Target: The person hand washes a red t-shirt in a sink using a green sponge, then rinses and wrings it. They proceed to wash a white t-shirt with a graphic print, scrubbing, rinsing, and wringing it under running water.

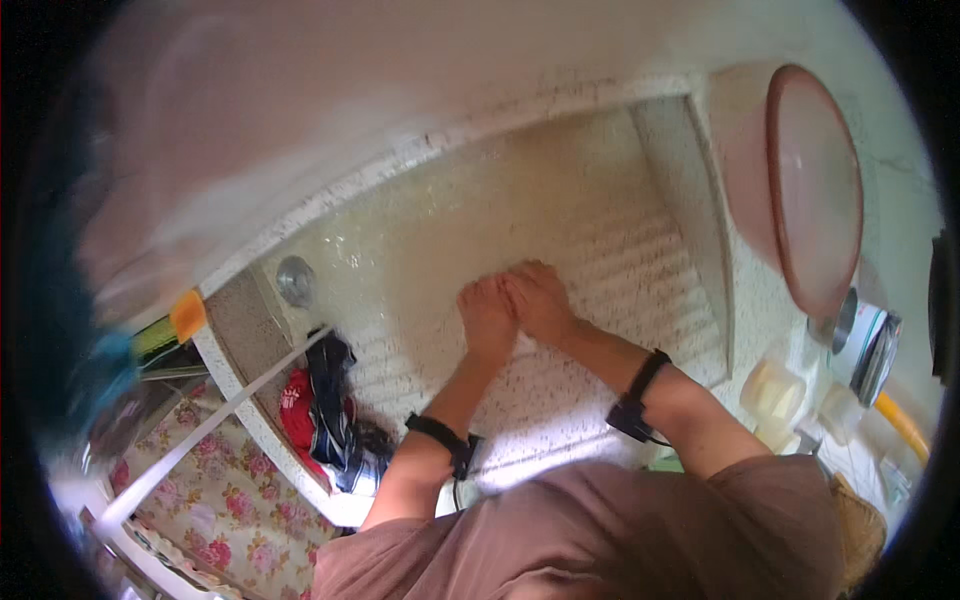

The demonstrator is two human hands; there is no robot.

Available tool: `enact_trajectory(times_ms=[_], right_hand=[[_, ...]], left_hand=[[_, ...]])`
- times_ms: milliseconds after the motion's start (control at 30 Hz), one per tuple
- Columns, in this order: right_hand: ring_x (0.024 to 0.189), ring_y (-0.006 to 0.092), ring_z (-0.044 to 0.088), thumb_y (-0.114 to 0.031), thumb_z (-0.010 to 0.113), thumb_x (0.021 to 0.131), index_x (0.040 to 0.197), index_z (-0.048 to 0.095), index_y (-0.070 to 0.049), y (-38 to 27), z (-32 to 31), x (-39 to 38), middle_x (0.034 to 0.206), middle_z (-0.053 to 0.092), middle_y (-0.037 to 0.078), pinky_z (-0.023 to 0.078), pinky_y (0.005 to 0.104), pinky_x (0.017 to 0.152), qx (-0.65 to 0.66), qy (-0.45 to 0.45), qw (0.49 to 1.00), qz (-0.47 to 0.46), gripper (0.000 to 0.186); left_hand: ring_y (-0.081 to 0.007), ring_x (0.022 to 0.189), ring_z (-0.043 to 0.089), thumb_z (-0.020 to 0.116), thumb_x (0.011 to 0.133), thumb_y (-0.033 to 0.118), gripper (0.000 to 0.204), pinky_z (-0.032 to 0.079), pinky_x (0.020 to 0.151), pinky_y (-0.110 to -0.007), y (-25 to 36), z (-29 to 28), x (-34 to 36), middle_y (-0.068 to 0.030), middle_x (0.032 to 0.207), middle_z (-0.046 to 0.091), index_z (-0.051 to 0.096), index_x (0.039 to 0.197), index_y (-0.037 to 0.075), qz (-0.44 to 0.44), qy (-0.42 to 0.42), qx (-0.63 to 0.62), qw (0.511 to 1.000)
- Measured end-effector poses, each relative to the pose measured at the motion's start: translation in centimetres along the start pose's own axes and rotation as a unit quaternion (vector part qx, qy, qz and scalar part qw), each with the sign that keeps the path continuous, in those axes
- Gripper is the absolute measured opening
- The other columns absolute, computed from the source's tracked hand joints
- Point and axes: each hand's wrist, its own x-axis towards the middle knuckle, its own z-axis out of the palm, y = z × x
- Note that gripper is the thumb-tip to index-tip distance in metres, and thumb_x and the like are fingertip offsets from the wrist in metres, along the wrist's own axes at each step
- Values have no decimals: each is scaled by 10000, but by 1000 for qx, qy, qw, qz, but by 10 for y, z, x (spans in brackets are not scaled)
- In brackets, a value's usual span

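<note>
Both of my hands are together over the ribbed washboard slope (640,290) of a speckled stone laundry sink (715,250). My left hand (487,310) is curled, with its fingers against my right hand (541,302), which is curled too. What they grip, if anything, is hidden; a small pale patch shows just below them, too unclear to name. Cloudy water or wet sheen covers the basin bottom (440,215). A round metal drain piece (295,281) lies left of my hands. Dark and red wet clothes (335,410) are heaped at the sink's lower left.
A pink-rimmed basin (815,190) leans against the wall at right. Below it stand a metal cup (845,320), plastic tubs (772,392) and packets. A pale rod or hose (215,420) crosses the sink's left edge, above flowered cloth (240,490). An orange item (187,315) sits on the left corner.
</note>
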Motion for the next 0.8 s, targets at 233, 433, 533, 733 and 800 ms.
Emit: enact_trajectory(times_ms=[233,433,533,733,800], right_hand=[[1250,398,417,-261,607,873,1167,633,-83,-45,-45,-22,1325,498,193,304,495,1049,-11,189,981,-48,344],[844,352,580,-207,596,853,829,641,-66,-58,-19,-74,827,616,134,432,483,779,15,243,963,-119,150],[777,386,560,-153,583,814,753,600,-33,-10,-9,27,776,574,201,439,479,696,76,166,982,-46,136],[1125,358,530,-242,620,841,1086,678,-143,-3,-15,3,1134,611,169,381,504,945,42,126,990,-52,270],[1144,357,523,-262,587,871,1121,679,-151,-27,-10,-75,1134,610,167,370,500,965,118,218,957,-149,289]], left_hand=[[-387,999,565,494,897,263,271,410,699,-577,38,-65,18,-166,920,631,651,913,43,-136,-151,-130,971],[-357,852,540,496,880,199,216,381,793,-499,56,-44,-49,-175,889,613,609,815,28,-44,-31,-10,999],[-359,927,541,512,887,249,236,366,848,-517,-2,-6,15,-182,998,615,612,881,35,-2,16,33,999],[-408,814,592,453,908,269,334,420,758,-512,6,-47,14,-212,792,636,619,756,22,-20,-163,-119,979],[-367,952,535,471,932,227,249,405,868,-476,45,-74,-45,-201,975,592,604,1008,31,-117,-102,-190,969]])
